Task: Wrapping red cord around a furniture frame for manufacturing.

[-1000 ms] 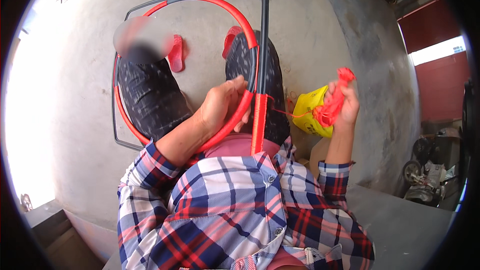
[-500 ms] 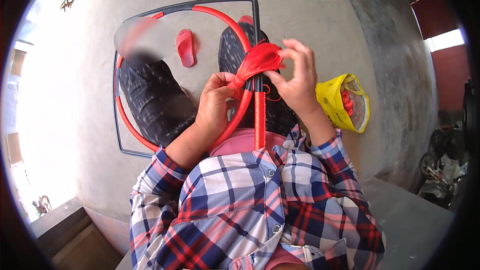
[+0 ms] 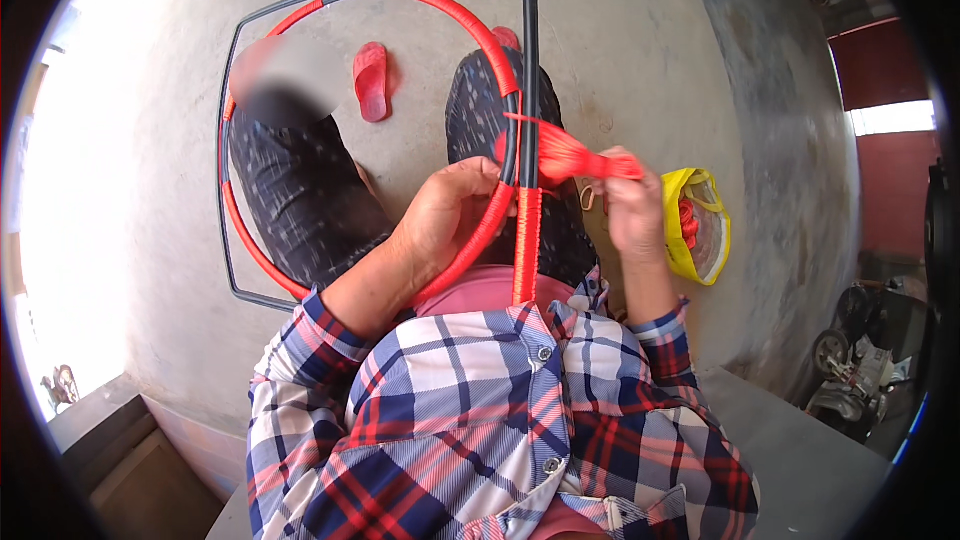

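A black rectangular frame (image 3: 531, 50) with a round ring (image 3: 460, 12) inside it rests across my legs. Stretches of the ring and the frame's lower right bar (image 3: 527, 240) are wrapped in red cord, with bare black parts between. My left hand (image 3: 450, 210) is closed at the ring's right side, by a bare black part; its fingertips are partly hidden behind the ring. To the right of the frame, my right hand (image 3: 635, 215) is closed around a bundle of red cord (image 3: 575, 154). A strand from the bundle reaches across the frame bar to the ring.
A yellow bag (image 3: 712, 240) with red cord inside stands on the floor at the right. One red slipper (image 3: 371, 82) lies between my feet. A wheeled metal thing (image 3: 850, 370) is at the far right, and a grey ledge (image 3: 790, 430) lies beside me.
The red cord bundle has passed from the ring's near side over to the right of the frame, now in my right hand. My left hand has let go of the bundle.
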Demonstrator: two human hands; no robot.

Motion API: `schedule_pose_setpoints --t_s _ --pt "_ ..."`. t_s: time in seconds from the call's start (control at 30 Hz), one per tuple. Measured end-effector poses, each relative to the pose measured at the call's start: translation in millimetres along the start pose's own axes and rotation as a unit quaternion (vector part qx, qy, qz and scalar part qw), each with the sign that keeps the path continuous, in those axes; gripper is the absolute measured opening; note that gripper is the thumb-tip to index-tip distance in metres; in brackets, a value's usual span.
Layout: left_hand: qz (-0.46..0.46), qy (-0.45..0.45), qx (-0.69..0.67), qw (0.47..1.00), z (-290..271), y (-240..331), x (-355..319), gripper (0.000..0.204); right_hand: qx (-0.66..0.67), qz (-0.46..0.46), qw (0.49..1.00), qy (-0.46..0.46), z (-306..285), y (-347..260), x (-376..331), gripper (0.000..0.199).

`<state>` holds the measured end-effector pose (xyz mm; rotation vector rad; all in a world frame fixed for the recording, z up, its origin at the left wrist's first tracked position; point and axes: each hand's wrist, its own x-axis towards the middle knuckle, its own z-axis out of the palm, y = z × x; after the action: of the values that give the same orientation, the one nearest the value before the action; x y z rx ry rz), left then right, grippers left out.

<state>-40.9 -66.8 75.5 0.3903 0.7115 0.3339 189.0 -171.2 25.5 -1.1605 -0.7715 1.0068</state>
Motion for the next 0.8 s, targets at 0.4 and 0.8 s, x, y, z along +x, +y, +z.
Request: schedule_pose_setpoints --t_s 0.4,0.8 --pt "0.031 -0.021 0.064 0.997 -15.0 -8.5 11.6 0.009 0.397 -0.078 0.901 -0.156 -48.5 -80.5 -2.7 0.03" --pt "0.105 -0.073 0.018 0.992 -17.1 -11.1 5.0 0.046 -0.019 0.117 0.987 -0.105 58.7 -36.2 -15.2 0.015"
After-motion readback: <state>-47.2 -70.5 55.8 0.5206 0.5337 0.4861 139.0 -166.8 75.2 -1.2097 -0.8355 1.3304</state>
